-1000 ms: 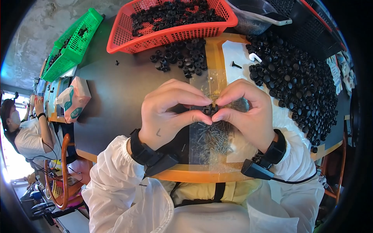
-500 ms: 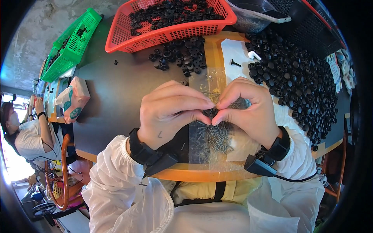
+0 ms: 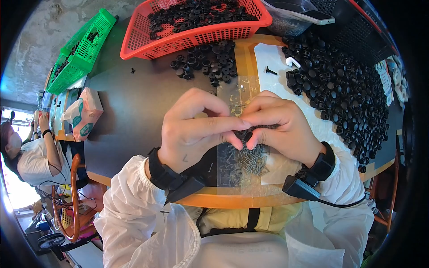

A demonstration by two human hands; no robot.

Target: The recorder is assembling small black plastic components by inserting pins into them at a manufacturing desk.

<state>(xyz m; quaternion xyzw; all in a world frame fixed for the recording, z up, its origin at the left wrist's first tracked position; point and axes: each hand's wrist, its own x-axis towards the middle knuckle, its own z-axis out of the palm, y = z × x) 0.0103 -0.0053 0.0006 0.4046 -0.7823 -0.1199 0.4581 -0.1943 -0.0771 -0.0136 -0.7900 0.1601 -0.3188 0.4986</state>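
Over the middle of the table, my left hand (image 3: 190,127) and my right hand (image 3: 288,127) meet fingertip to fingertip. Both pinch a small black plastic part (image 3: 243,135), mostly covered by the fingers. Just below them lies a heap of small metal screws (image 3: 253,163) on a clear plastic sheet. Beyond my left hand is a loose cluster of round black plastic parts (image 3: 219,67). To the right of my right hand spreads a large pile of black round-capped knobs (image 3: 353,102). A single black knob with a stem (image 3: 271,71) lies on white paper (image 3: 264,56).
A red basket (image 3: 210,36) of black parts stands at the far side, with a green basket (image 3: 85,58) at far left. A tissue pack (image 3: 91,116) sits at the left edge. A phone (image 3: 313,18) rests on a clear container. Another person (image 3: 40,156) works at left.
My fingers have shifted around the small black part. The left index finger now reaches across it toward the right hand, and the thumbs have moved slightly apart, showing more of it.
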